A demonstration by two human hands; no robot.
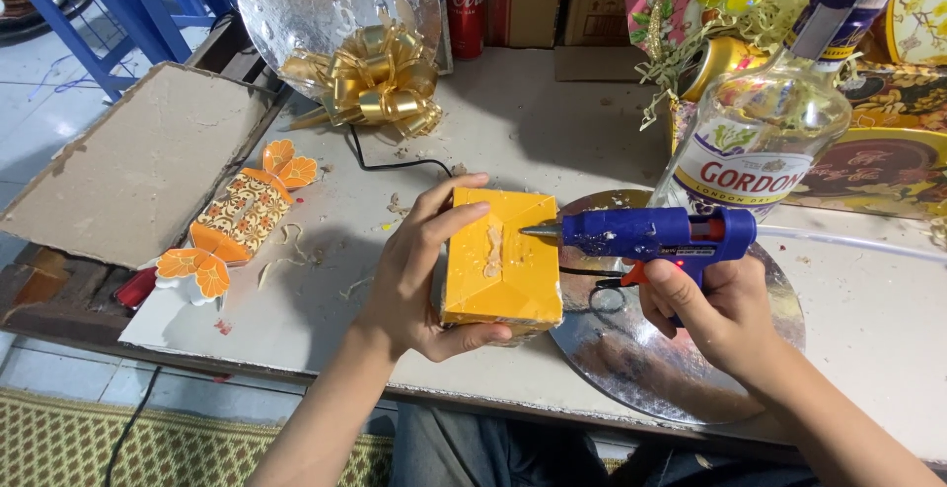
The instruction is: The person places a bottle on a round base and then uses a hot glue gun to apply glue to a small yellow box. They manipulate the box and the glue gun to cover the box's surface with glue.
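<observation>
The left hand [419, 270] holds a yellow-orange box [498, 258] at the centre of the frame, thumb under its near edge and fingers spread over its left side and top, tipping it slightly off the counter [513, 122]. The right hand [710, 309] is wrapped round the grip of a blue glue gun [656, 235] just right of centre, a finger at the orange trigger and the metal nozzle level with the box's right edge, pointing at it and touching or nearly so. A pale, lumpy strip of what seems to be dried glue runs down the middle of the box top, though the view is too coarse to be sure.

The nearest risk, as I judge it, is a burn: the left fingertips rest close to the nozzle's line, and hot glue could run onto them if the box tilts further. Glue could also string across the box face, or drip onto the round silver board [691, 369] under the gun. The clear glass bottle [764, 127] stands upright just behind the gun in the upper right; a backward jerk of the right wrist could knock it.

Both forearms come in from the bottom edge, the left rising diagonally, the right bent in from the lower right with the wrist cocked. A gold ribbon bow [375, 77] lies at upper centre and an orange candy-shaped paper box [237, 221] at the left
</observation>
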